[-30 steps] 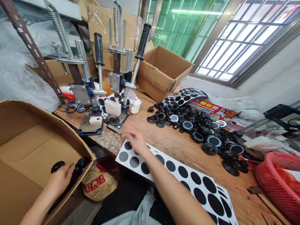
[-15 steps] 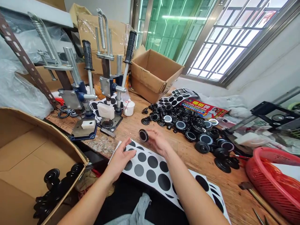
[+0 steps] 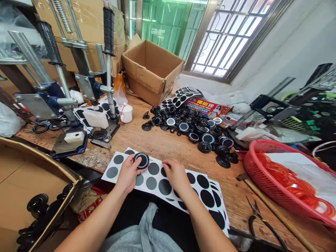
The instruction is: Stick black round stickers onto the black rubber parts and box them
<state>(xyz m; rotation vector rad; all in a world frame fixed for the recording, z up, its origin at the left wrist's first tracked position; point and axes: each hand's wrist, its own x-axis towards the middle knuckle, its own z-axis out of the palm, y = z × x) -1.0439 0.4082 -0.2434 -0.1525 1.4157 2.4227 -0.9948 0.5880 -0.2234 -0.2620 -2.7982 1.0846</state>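
Note:
My left hand (image 3: 129, 172) is closed round a black round knob-like part (image 3: 141, 160), its flat, pale-ringed face turned up and the thumb on it. Beneath both hands, white sheets of round black stickers (image 3: 151, 183) lie along the table's front edge. My right hand (image 3: 175, 174) is over the top sheet, right of the part, thumb and fingertips pinched together at the rim of a black circle. Whatever is between those fingertips is too small to make out. Beyond the hands lies a heap of similar black parts (image 3: 204, 147), some showing pale rings.
Two hand-lever presses (image 3: 90, 87) stand at the left behind a carton (image 3: 5, 164) with black parts. An open cardboard box (image 3: 147, 78) and a white tub (image 3: 125, 113) sit at the back. At right are a red basket (image 3: 252, 164), a hammer (image 3: 273, 206) and pliers (image 3: 256, 213).
The black part has passed from my right hand into my left. My right hand has come down to the sticker sheet. The view has swung to the right.

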